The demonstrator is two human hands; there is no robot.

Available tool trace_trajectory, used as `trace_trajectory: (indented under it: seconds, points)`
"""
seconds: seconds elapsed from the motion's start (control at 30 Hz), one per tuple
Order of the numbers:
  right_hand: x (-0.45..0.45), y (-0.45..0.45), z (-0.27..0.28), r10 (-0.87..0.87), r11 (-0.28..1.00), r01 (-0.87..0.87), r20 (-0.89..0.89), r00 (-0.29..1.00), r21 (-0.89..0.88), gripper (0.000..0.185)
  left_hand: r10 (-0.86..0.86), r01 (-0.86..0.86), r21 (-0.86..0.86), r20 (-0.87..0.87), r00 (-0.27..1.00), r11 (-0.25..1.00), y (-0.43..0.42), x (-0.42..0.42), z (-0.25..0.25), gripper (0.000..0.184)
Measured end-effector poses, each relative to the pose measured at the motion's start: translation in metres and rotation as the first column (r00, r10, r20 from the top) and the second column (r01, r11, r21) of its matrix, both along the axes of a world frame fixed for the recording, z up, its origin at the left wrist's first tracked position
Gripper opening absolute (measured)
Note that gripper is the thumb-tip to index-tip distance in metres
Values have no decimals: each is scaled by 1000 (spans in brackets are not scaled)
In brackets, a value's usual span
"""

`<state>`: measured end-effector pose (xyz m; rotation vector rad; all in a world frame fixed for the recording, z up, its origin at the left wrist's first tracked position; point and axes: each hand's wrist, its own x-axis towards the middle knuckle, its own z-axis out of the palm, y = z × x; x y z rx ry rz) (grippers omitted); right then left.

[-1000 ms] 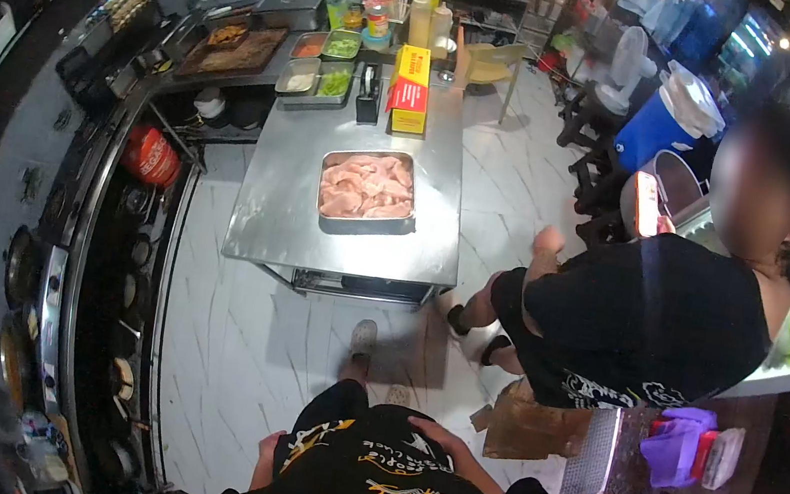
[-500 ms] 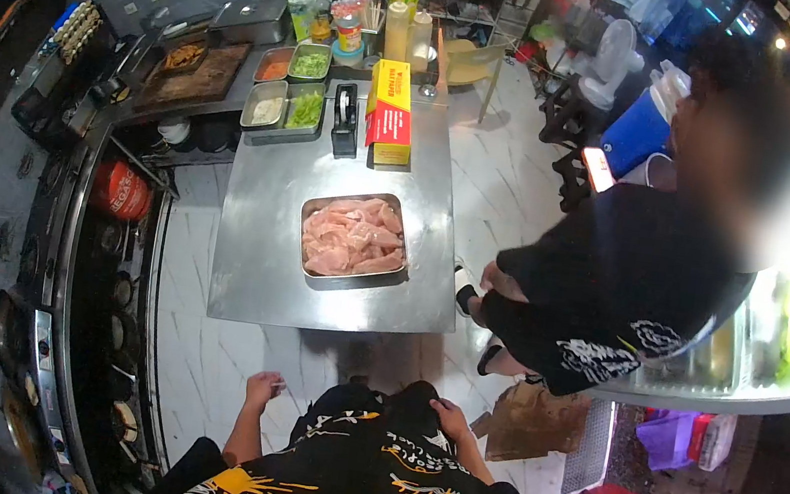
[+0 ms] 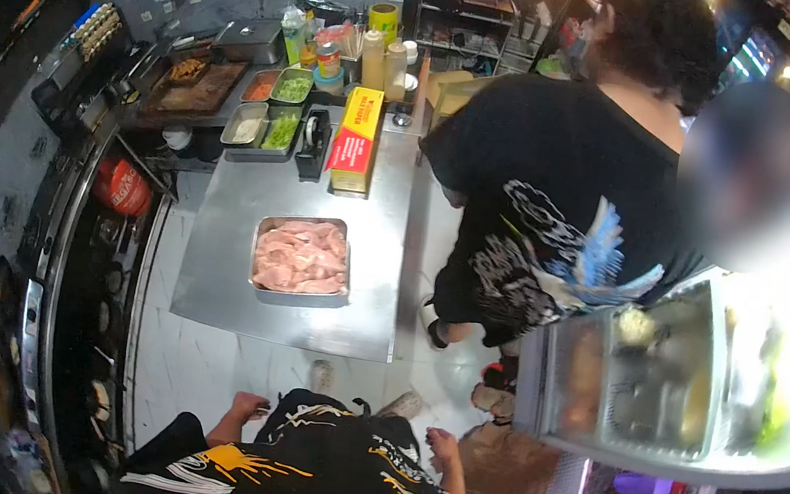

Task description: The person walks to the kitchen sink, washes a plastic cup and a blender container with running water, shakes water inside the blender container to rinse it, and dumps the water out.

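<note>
My left hand [image 3: 248,405] is low in front of my body, below the near edge of the steel table [image 3: 244,317], its fingers loosely curled. On the other side, my right hand [image 3: 441,444] hangs with its fingers bent in. I see nothing in either hand, and neither touches the table. A rectangular metal tray [image 3: 305,300] on the table is filled with pale pink raw meat pieces [image 3: 301,256]. Farther back stand a yellow and red box [image 3: 358,139] and a black tape dispenser [image 3: 312,144].
A co-worker in a black shirt [image 3: 570,150] stands right of the table, beside a lit glass display case [image 3: 658,385]. Small trays of chopped vegetables [image 3: 282,132] and squeeze bottles [image 3: 373,60] line the back. Flattened cardboard [image 3: 506,463] lies on the floor at right.
My view has shifted, so the table and meat tray appear farther left and the tray lower. The co-worker has straightened up and turned; the phone seen before is no longer visible. Both my hands still hang low.
</note>
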<state>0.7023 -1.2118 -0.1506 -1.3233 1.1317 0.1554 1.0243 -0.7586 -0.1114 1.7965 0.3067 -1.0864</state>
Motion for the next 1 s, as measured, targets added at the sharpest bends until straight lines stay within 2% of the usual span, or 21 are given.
trace_trajectory:
  seconds: [0.07,0.13,0.17,0.2,0.23,0.3,0.37,0.4,0.43,0.47,0.5,0.57,0.6,0.63,0.67,0.73,0.77,0.8,0.83,0.9,1.0]
  points:
    - [-14,-30,4,10,1000,-10,-17,1000,-22,34,-82,91,82,-100,992,992,-18,-23,-2,24]
    - [-38,-61,-21,51,998,-52,-20,998,-41,41,-470,443,226,80,879,868,-38,-34,6,23]
    - [-55,-75,-35,53,997,-54,-26,998,-49,45,-671,615,302,135,729,728,-55,-35,6,24]
    - [-53,-92,18,88,990,-100,-119,989,-104,47,-788,711,347,189,586,612,-76,-33,7,24]
    - [-39,-109,100,118,977,-151,-213,970,-148,49,-871,772,405,244,426,491,-96,-31,6,24]
    - [-73,-176,98,409,800,-491,-287,866,-344,55,-894,790,462,384,232,403,-151,-35,0,24]
    - [-61,-210,184,141,957,-157,-79,987,-245,54,-869,814,410,444,216,412,-184,-35,4,23]
    - [-58,-221,204,-74,977,110,193,978,-181,46,-850,823,380,480,215,423,-203,-37,5,23]
    - [-55,-233,218,-286,938,343,438,852,-56,39,-836,824,355,496,234,441,-215,-39,-3,22]
    - [-55,-240,229,-582,807,479,601,548,346,35,-822,824,332,512,251,459,-225,-39,-11,23]
    - [-78,-247,170,-597,798,345,569,566,494,43,-806,821,312,528,267,477,-234,-37,-18,23]
    - [-127,-260,50,-588,679,81,475,654,730,59,-818,792,308,438,373,527,-252,-44,-24,30]
    - [-133,-265,19,-352,801,26,436,828,598,61,-819,781,308,402,410,543,-259,-44,-23,29]
    - [-138,-270,-9,-82,876,-102,353,932,472,64,-818,773,309,372,439,555,-268,-45,-23,29]
    - [-141,-264,-31,164,902,-231,205,965,365,68,-819,769,310,348,456,560,-277,-45,-25,28]
    - [-82,-287,74,-250,891,62,373,894,449,85,-830,775,317,325,453,547,-287,-41,-35,27]
    - [-43,-299,145,-419,848,159,455,786,505,95,-842,784,323,311,441,530,-294,-39,-42,26]
    - [-3,-320,226,-677,682,253,461,573,686,99,-857,799,325,291,425,506,-291,-39,-49,26]
    - [13,-340,239,-774,599,52,561,293,799,98,-869,813,315,251,426,489,-294,-38,-51,25]
    - [48,-371,267,-896,443,76,442,41,893,100,-867,819,286,198,456,497,-327,-31,-54,24]
    - [84,-415,287,-886,464,92,461,54,881,102,-845,813,231,180,504,535,-386,-12,-60,23]
